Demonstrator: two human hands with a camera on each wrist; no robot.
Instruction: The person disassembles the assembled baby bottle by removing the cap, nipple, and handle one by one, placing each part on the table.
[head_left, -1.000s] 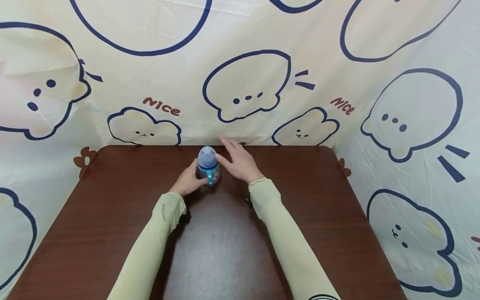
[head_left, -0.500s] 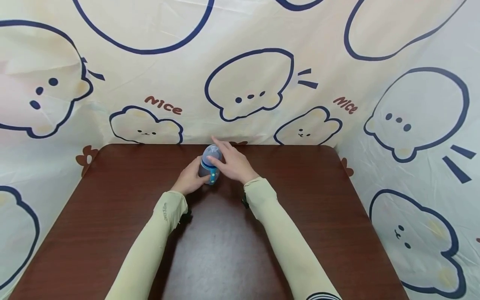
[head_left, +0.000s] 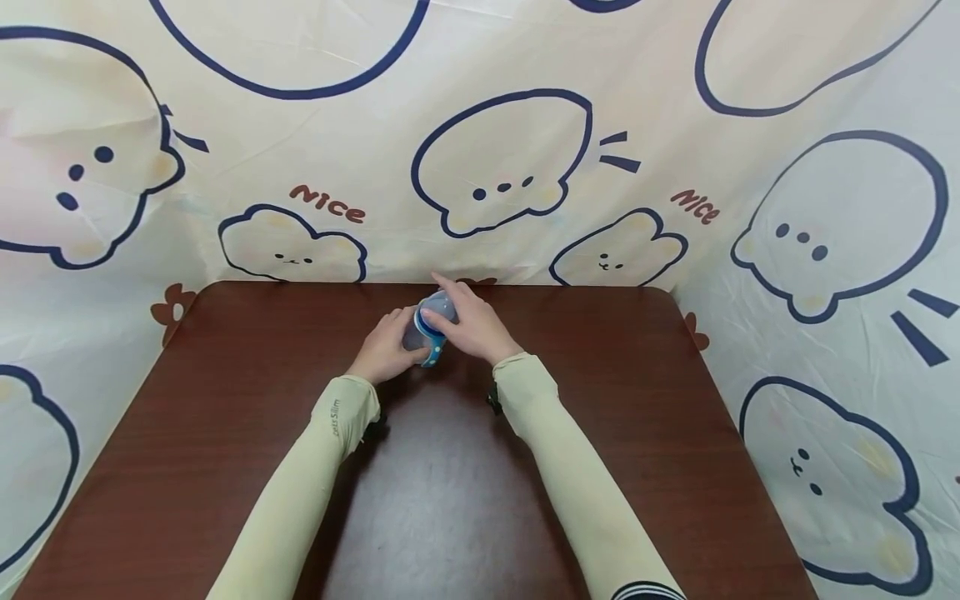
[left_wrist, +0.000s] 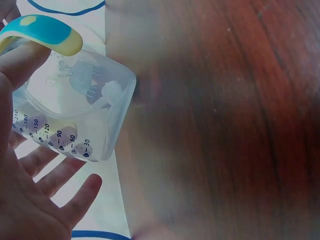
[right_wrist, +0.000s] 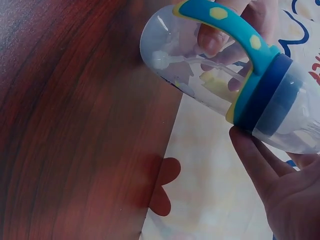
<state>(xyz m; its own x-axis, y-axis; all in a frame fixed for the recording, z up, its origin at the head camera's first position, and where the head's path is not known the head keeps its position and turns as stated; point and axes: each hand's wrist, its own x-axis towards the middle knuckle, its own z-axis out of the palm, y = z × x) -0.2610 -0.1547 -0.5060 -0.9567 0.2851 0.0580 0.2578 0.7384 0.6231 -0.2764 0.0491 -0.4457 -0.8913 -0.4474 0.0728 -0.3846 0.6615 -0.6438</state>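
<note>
Your left hand (head_left: 390,354) grips the body of the clear plastic baby bottle with blue collar and handles (head_left: 429,329), tilted at the far middle of the dark brown wooden surface (head_left: 450,500). Your right hand (head_left: 468,329) clasps its translucent domed cap (right_wrist: 295,122), which looks seated, so removal isn't done.

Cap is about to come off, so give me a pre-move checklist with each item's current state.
1. Left hand holds bottle body: ok.
2. Right hand on cap: ok.
3. Bottle lifted off table, tilted: ok.
4. Bottle empty of liquid: ok; only a straw shows inside.
5. Handle free of fingers: not ok; a left finger is under it.
6. Cap loosened: cannot tell.
</note>
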